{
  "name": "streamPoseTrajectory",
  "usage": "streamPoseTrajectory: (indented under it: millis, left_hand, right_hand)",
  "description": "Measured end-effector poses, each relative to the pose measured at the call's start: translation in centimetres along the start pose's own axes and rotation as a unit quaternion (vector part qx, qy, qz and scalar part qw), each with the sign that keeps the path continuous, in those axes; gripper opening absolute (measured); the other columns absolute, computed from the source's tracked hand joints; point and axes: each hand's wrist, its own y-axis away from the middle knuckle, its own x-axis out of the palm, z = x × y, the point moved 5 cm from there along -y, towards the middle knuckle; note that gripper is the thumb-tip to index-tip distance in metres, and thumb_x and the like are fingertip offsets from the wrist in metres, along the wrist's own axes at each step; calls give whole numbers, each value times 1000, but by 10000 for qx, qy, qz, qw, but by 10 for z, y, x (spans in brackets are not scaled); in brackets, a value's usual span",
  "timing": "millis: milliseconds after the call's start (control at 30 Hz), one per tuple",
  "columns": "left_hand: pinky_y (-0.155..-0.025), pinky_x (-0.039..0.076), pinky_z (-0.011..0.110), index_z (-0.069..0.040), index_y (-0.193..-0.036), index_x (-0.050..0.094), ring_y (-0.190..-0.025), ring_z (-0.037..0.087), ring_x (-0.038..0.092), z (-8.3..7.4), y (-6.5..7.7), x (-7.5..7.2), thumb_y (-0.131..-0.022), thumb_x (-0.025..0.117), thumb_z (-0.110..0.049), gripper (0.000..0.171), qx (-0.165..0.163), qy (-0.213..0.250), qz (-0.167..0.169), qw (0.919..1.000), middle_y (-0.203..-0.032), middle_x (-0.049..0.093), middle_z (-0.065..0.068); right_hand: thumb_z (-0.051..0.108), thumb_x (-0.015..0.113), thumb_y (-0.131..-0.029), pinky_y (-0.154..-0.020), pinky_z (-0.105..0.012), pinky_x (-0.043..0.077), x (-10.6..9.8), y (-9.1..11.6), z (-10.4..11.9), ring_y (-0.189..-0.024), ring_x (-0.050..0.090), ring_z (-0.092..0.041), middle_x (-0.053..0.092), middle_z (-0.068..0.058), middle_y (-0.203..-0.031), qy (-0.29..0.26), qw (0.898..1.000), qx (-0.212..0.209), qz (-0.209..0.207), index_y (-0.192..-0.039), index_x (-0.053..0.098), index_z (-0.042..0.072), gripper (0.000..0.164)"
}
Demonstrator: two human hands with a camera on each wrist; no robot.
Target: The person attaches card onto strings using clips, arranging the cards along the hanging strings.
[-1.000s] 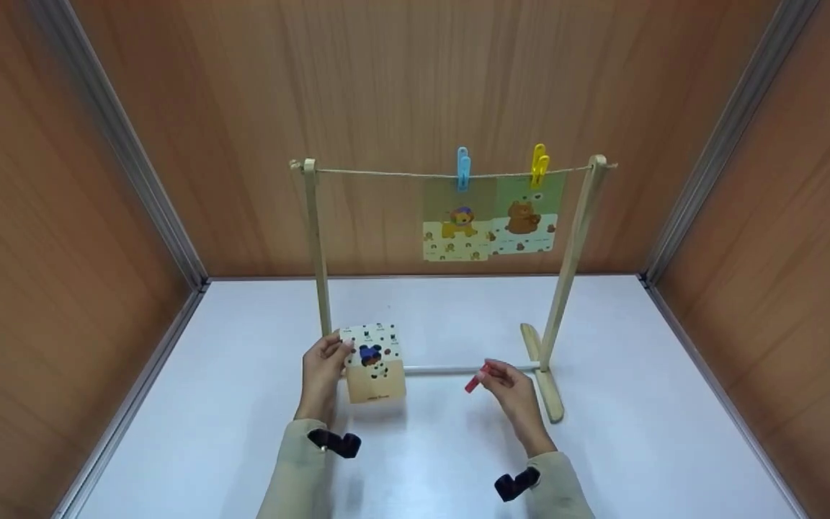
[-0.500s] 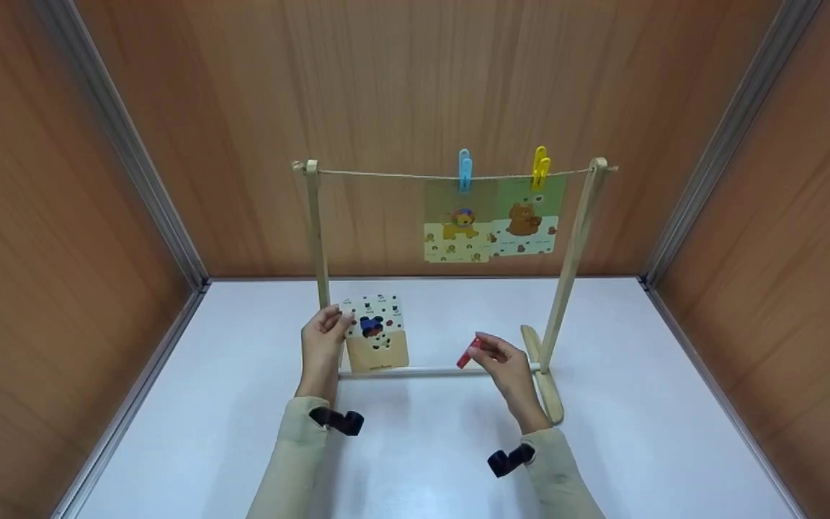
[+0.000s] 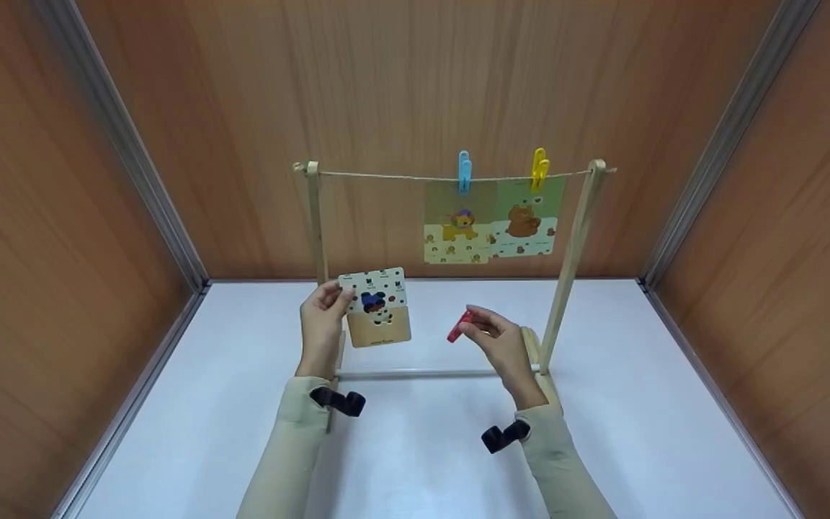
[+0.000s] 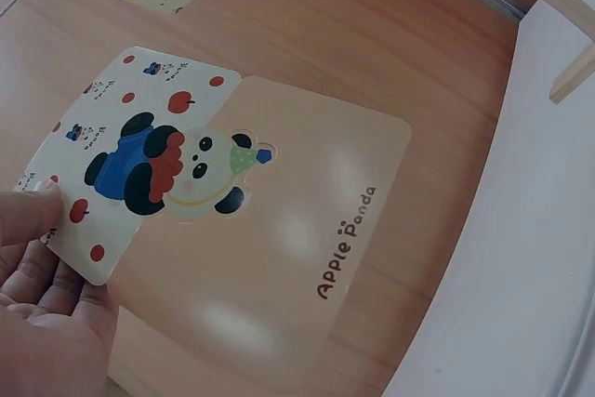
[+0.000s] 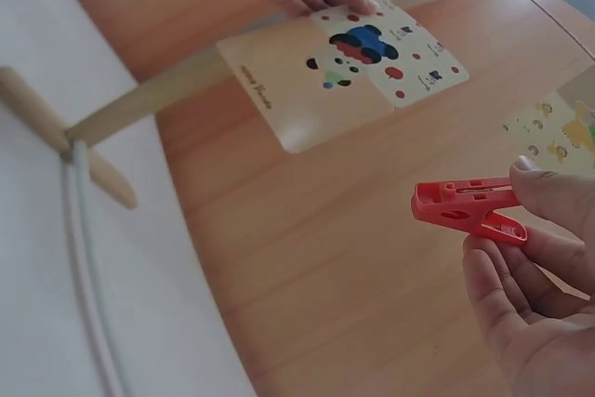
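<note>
My left hand (image 3: 323,324) pinches a panda card (image 3: 379,308) by its left side, near the white dotted end. Upside down in the head view, the card has a tan half lettered "Apple Panda" (image 4: 346,244). Between thumb and fingers my right hand (image 3: 505,346) holds a red clothespin (image 5: 469,206) by its handle end. Above both hands a string (image 3: 386,176) runs between two wooden posts. On it hang a lion card (image 3: 458,234) under a blue clothespin (image 3: 465,171) and a bear card (image 3: 527,223) under a yellow clothespin (image 3: 540,169). The lion card overlaps the bear card's edge.
The wooden rack has a left post (image 3: 315,223), a right post (image 3: 573,252) and a pale lower bar (image 3: 422,374). It stands on a white table (image 3: 415,447). Wood-grain panels (image 3: 386,86) enclose the back and sides.
Both hands have risen away from the person towards the string, carrying the panda card and the red clothespin. The right hand has also shifted slightly left. The hanging cards stay put.
</note>
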Motion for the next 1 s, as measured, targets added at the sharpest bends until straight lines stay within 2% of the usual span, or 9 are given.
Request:
streamPoseTrajectory:
  millis: [100, 467, 767, 1000]
  left_hand:
    - [-86, 51, 20, -2, -116, 60, -90, 6, 63, -8, -1, 2, -93, 64, -14, 27, 174, -28, -22, 9998, -101, 66, 3]
    - [-85, 50, 20, -3, -113, 62, -92, 10, 62, -38, -4, 12, -93, 63, -12, 22, 724, -49, 86, 9973, -102, 67, 4]
    - [-87, 49, 22, -4, -114, 62, -93, 11, 62, -58, -5, 22, -93, 63, -16, 25, 950, -123, 239, 9951, -103, 67, 4]
    - [-75, 48, 20, -5, -115, 63, -93, 11, 60, -70, -6, 26, -93, 63, -17, 24, 1055, -227, 222, 9939, -102, 67, 4]
  right_hand:
    - [26, 74, -85, -88, -20, 50, 0, -9, -3, -103, 62, -15, 67, -8, -112, -62, 10000, -55, 17, -126, 62, 8, 47]
    - [24, 74, -84, -87, -20, 51, 5, -22, 30, -104, 62, -17, 66, -10, -114, -171, 9995, -223, 144, -126, 61, 6, 47]
    - [18, 71, -86, -86, -18, 51, 11, -32, 60, -102, 63, -16, 66, -10, -113, -102, 9976, -641, 243, -125, 63, 6, 42]
    - [21, 70, -87, -90, -21, 51, 16, -40, 86, -104, 63, -19, 66, -12, -117, 25, 9967, -729, 353, -127, 62, 7, 44]
